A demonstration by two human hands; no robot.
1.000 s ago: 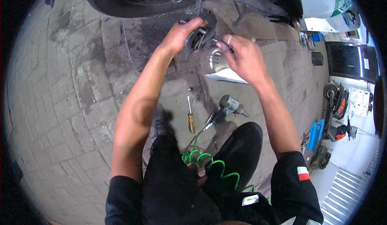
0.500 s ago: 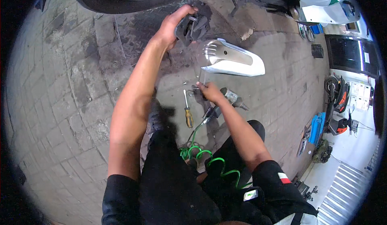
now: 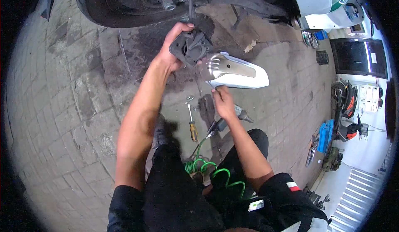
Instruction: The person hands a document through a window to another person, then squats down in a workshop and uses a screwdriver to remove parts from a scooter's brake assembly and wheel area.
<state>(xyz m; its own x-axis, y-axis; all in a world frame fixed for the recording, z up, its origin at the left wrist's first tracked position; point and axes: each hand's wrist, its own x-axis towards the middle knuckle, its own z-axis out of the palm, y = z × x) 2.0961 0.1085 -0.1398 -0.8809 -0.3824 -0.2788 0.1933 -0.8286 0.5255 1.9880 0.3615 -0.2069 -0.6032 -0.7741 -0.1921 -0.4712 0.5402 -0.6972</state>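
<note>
My left hand (image 3: 168, 53) is closed around a dark, dirty brake caliper (image 3: 183, 49), which it holds up just below the wheel; a dark hose runs up from that part. My right hand (image 3: 225, 104) is closed, thumb and fingers together, at the lower left edge of a silver-and-white cover (image 3: 245, 72). What sits in its fingertips is too small to make out. Beside that hand lies an air impact wrench (image 3: 222, 126) with a green coiled hose (image 3: 224, 171). A screwdriver (image 3: 193, 131) with a yellow-and-black handle and some small metal hardware (image 3: 189, 99) lie on the paving.
Above my hands is a vehicle's black tyre (image 3: 93, 7), with a metal axle nut (image 3: 168, 5) near it. White bodywork (image 3: 318, 1) hangs at the upper right. Farther right are blue objects (image 3: 326, 136), a small orange-and-black scooter (image 3: 347, 120) and a dark-framed window (image 3: 360, 58).
My left hand and the caliper are lower in the picture, and the caliper's face shows more. My right hand has shifted from beside the small hardware to the cover's edge. The whole view has tilted slightly.
</note>
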